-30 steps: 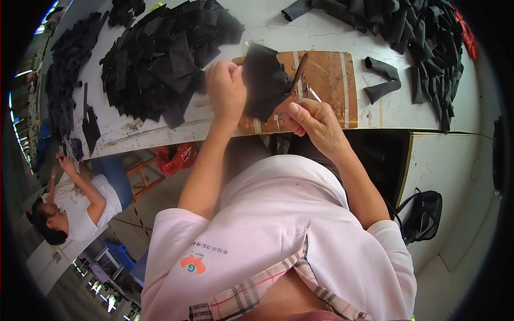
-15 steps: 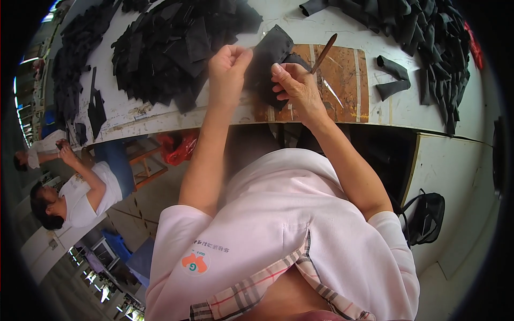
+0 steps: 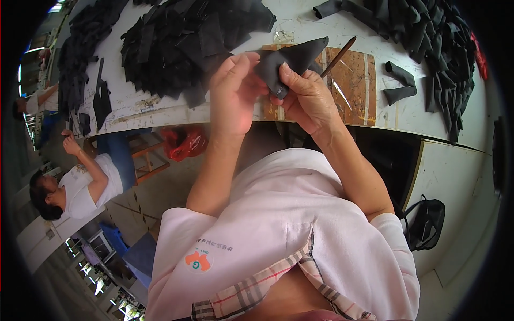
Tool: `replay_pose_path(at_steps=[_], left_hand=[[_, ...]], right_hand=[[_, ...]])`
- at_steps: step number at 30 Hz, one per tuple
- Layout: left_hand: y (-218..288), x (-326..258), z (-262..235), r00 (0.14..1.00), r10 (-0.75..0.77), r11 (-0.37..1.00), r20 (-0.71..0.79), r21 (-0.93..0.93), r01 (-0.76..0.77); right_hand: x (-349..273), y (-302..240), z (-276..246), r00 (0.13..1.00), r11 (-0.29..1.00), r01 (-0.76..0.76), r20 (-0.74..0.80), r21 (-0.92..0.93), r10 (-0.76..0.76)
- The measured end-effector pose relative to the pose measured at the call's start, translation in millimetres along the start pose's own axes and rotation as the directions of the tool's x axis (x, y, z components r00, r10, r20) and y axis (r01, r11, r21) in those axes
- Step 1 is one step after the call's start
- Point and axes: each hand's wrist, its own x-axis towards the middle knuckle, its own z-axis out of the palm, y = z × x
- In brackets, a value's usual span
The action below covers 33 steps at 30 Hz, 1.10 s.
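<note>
The right hand (image 3: pixel 309 96) pinches a black cloth piece (image 3: pixel 302 54), its thumb flat on the matte fabric and its fingers bent underneath. The cloth, raised over the near edge of the table (image 3: pixel 292 22), is folded into a wedge, with one sharp corner pointing up and to the right. The left hand (image 3: pixel 233 80) curls at the cloth's left edge; whether its fingers grip there I cannot tell.

Just beyond the right hand, a slim, dark brown pointed rod (image 3: pixel 340 55) slants upward, its lower end hidden. Behind lies a scuffed brown board (image 3: pixel 356 65) banded with pale tape, bearing a shiny, narrow strip (image 3: pixel 341 95). Right of it rests a bent black tube (image 3: pixel 400 95) of soft fabric. Farther out, flat-cut black pieces (image 3: pixel 171 48) heap up on the left, and rolled, tube-like ones (image 3: pixel 423 45) on the right. Below the table's left part hangs a crinkled, glossy red plastic bag (image 3: pixel 184 144).
</note>
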Motion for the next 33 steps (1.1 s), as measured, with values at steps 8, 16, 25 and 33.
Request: replay_pose_path(at_steps=[8,16,25,33], left_hand=[[6,-21,-1,0.987,-0.041,0.999,0.156,-0.019,0.044],[10,-23,6,0.994,-0.063,0.984,0.09,0.169,0.047],[3,-23,8,0.98,-0.008,0.998,0.198,0.065,-0.005],[4,-26,15,0.974,0.065,0.988,0.216,0.123,-0.093]], right_hand=[[-10,-5,0,0.999,1.0,0.029,0.034,-0.002,-0.029],[-11,-2,-1,0.998,0.996,0.05,-0.038,-0.079,-0.053],[-15,-9,1,0.998,0.993,-0.055,0.026,0.106,0.052],[-17,-11,2,0.995,0.991,-0.084,0.053,0.105,0.079]])
